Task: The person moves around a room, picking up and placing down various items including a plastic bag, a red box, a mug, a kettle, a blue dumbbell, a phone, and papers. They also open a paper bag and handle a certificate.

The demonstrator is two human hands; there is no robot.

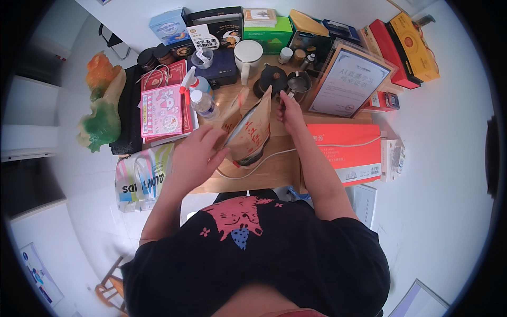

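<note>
A brown kraft paper pouch [250, 136] with red writing stands upright on the wooden table, its top edges spread apart. My left hand [198, 154] grips the pouch by its left side, thumb towards me. My right hand [290, 113] is beyond the pouch's right edge, its fingers curled beside a small metal strainer [299, 84]. Whether those fingers hold the strainer's handle is hard to see. Left of the strainer sits a black teapot [273, 79] with a brown knob on its lid. The pouch's contents are hidden from this angle.
A clear plastic bottle [204, 104] and a spray bottle [198, 83] stand behind my left hand. A white lidded mug [248, 55] is farther back. On the right are a framed certificate [348, 81] and a red box [348, 138]. A white cable [273, 153] crosses the table's front.
</note>
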